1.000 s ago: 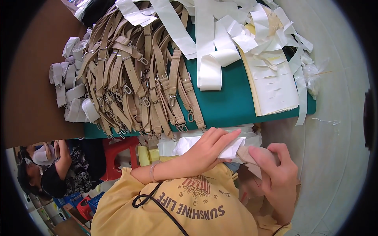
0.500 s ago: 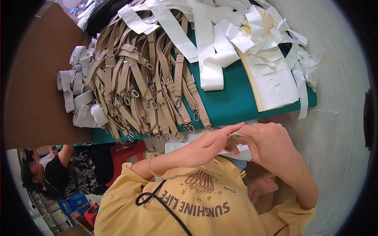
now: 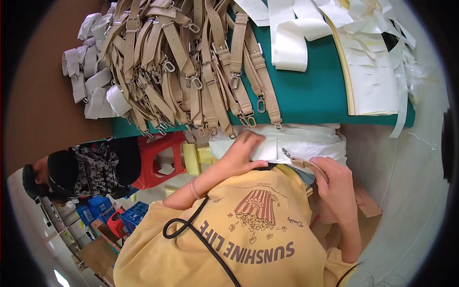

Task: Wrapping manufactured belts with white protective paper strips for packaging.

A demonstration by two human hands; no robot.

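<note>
My left hand (image 3: 240,155) is over my lap, with its thumb and fingers curved around one end of a flat white strip (image 3: 264,150). To its right, my right hand (image 3: 336,178) pinches a tan strap (image 3: 308,163), whose metal clasp points toward the strip. Most of that strap is hidden by the fingers. Beyond the hands, a heap of tan straps (image 3: 184,71) with metal clasps covers the left of the green table (image 3: 306,98), some ends hanging over its edge. White wrapped rolls (image 3: 99,86) are piled left of the heap.
White strips (image 3: 290,45) and a stack of cream sheets (image 3: 370,71) lie at the table's right. A brown board (image 3: 38,95) rises at the left. White plastic sheeting (image 3: 315,143) lies under the table edge. A person in black (image 3: 95,167) is near a red stool (image 3: 162,160).
My hands have come apart. The left has moved down and left onto the white strip; the right has lowered, now showing the strap's clasp. The view has tilted down toward my lap.
</note>
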